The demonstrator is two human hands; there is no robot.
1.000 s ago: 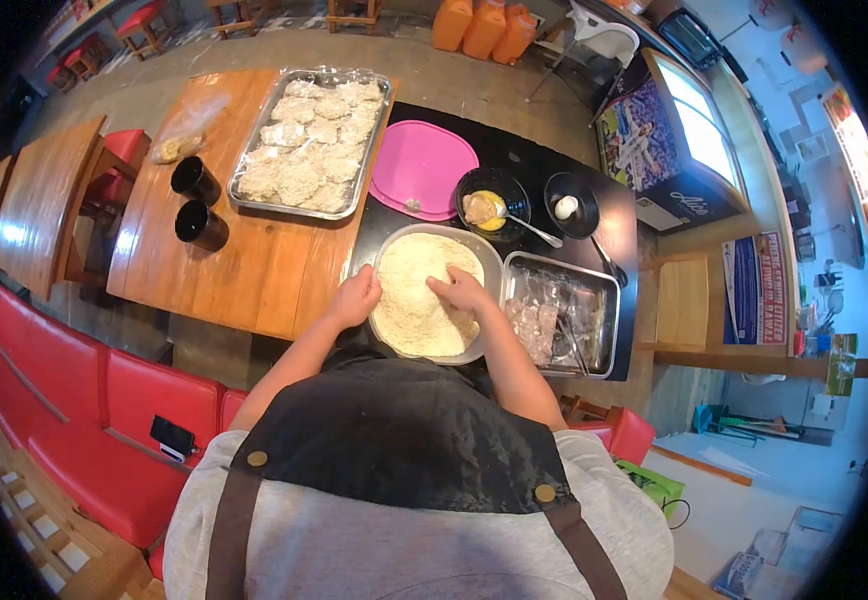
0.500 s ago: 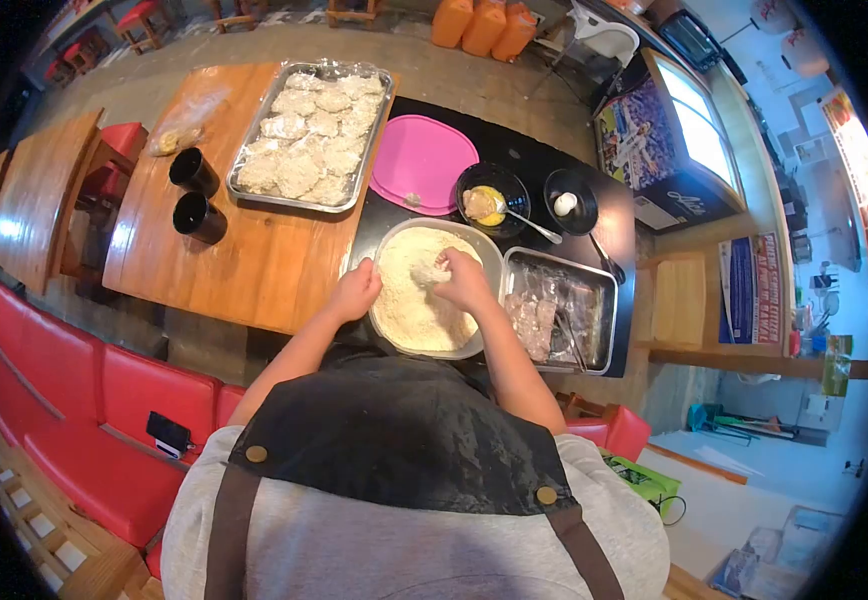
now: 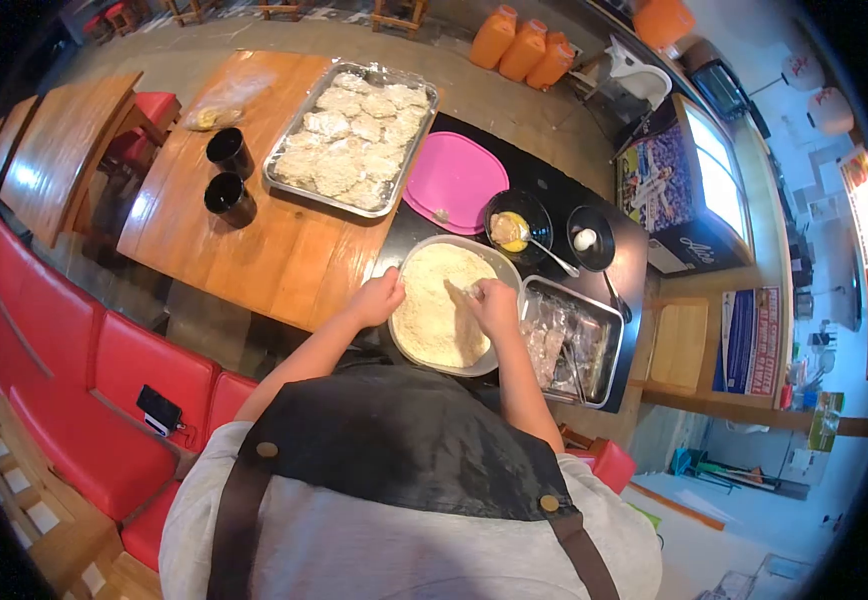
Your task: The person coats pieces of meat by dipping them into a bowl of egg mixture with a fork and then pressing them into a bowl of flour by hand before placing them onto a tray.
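A pale plastic tub (image 3: 507, 272) of breadcrumbs (image 3: 442, 325) stands in front of me. My left hand (image 3: 382, 298) is closed on its left rim. Over the right side of the crumbs is my right hand (image 3: 497, 308), its fingers bent together. Something pale shows at the fingertips, too small to make out. Beyond the tub, a black bowl (image 3: 539, 212) contains yellow beaten egg with a piece of meat and a spoon (image 3: 554, 257). To the right, a metal tray (image 3: 609, 362) has raw meat (image 3: 547, 335), plastic film and tongs in it.
A large tray (image 3: 379, 212) of crumb-coated pieces sits at the back left, by a pink lid (image 3: 459, 180). Two black cups (image 3: 230, 200) stand on the wooden table (image 3: 294, 265). A small black pan (image 3: 591, 238) holds a white egg.
My right hand has shifted to the tub's right side; the crumb-covered lump seen at its fingers before no longer shows clearly. My left hand stays at the rim. The whole view has tilted.
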